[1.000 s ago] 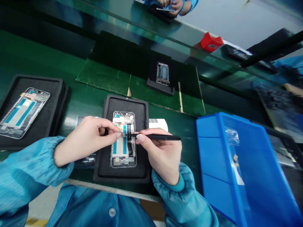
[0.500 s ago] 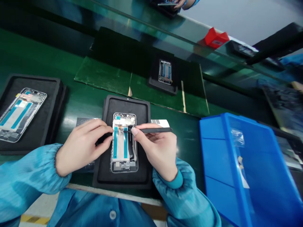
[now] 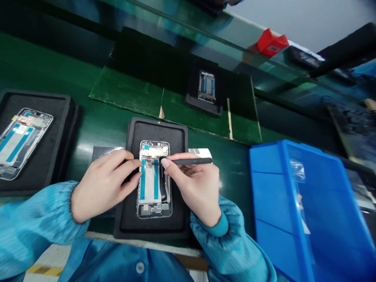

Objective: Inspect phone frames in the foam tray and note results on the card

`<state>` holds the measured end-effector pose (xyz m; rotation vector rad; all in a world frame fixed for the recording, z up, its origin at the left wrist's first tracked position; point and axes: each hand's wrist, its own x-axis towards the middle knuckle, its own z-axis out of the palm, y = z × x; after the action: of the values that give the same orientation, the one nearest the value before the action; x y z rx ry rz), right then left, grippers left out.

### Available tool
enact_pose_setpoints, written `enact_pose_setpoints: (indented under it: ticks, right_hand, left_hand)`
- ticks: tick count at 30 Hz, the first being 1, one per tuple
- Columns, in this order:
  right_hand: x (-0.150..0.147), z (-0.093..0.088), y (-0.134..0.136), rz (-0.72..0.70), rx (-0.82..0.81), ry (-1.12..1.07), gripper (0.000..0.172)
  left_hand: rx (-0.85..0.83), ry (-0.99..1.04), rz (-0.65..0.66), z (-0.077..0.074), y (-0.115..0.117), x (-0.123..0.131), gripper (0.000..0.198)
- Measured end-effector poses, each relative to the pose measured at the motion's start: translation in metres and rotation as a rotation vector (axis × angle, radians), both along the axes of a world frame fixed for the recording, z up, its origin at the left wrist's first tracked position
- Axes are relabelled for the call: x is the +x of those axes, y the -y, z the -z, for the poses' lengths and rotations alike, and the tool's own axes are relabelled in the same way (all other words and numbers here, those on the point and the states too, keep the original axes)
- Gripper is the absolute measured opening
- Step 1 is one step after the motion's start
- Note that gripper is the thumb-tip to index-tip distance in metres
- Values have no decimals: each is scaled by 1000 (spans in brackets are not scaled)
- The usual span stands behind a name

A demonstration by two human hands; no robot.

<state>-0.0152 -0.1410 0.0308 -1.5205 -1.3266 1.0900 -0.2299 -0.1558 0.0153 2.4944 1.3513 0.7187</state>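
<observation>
An opened smartphone (image 3: 152,184) lies in a black foam tray (image 3: 126,219), its circuit board at the far end and blue strips along a pale middle panel. My right hand (image 3: 195,184) is closed around black tweezers (image 3: 190,161), whose thin tips reach left over the upper part of the pale panel. What the tips touch is too small to make out. At the phone's left edge, my left hand (image 3: 107,184) rests with thumb and forefinger apart, fingertips against the frame, pinching nothing.
To the left, another opened phone (image 3: 20,141) lies on stacked black trays (image 3: 55,152). A third phone (image 3: 206,87) sits in a tray on a green board (image 3: 129,92) at the back. A blue bin (image 3: 267,196) with plastic scraps stands right. A red box (image 3: 272,43) is farther back.
The view has shifted slightly. Both hands keep nearly the same places at the phone, with the tweezers still over its upper panel. The co-worker's hand at the top has mostly left view.
</observation>
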Motion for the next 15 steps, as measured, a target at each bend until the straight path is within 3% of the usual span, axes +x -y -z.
enact_pose_setpoints:
  ticks: [15]
  right_hand:
    - [-1,0,0,1,31,38,12]
  left_hand:
    - [3,-12,-11,0,0,1,17]
